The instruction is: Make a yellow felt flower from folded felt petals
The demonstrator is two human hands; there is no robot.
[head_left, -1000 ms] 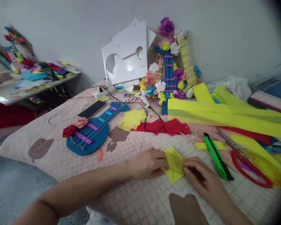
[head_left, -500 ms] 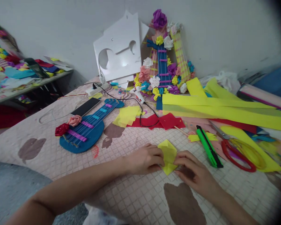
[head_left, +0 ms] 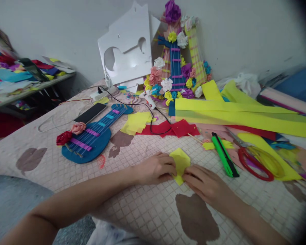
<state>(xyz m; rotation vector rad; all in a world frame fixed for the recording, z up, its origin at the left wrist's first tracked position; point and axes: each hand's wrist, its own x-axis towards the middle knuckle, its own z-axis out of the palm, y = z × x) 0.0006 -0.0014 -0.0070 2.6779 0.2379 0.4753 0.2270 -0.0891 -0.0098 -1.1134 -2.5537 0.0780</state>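
A small folded piece of yellow crepe paper (head_left: pixel 180 163) lies on the patterned tablecloth between my hands. My left hand (head_left: pixel 159 168) pinches its left edge with bent fingers. At the lower right edge, the fingers of my right hand (head_left: pixel 202 180) press together on the same paper. To the right lie a green box cutter (head_left: pixel 224 154) and scissors (head_left: pixel 255 163) with red and yellow handles. Beyond my left forearm rests a blue toy guitar (head_left: pixel 94 137), trimmed with red and pink paper roses and purple strips.
Red paper squares (head_left: pixel 168 128) and yellow squares (head_left: pixel 136 122) lie ahead. A glue gun (head_left: pixel 148 98) trails a black cable. Long yellow paper strips (head_left: pixel 239 114) cover the right side. A phone (head_left: pixel 90 113) sits behind the guitar. Decorated guitars (head_left: pixel 177 64) and a white foam board (head_left: pixel 126 47) lean against the wall.
The view has shifted, so objects sit further left in it. My right fingers have closed in on the paper's lower right edge, and the paper looks narrower. My left hand keeps its grip.
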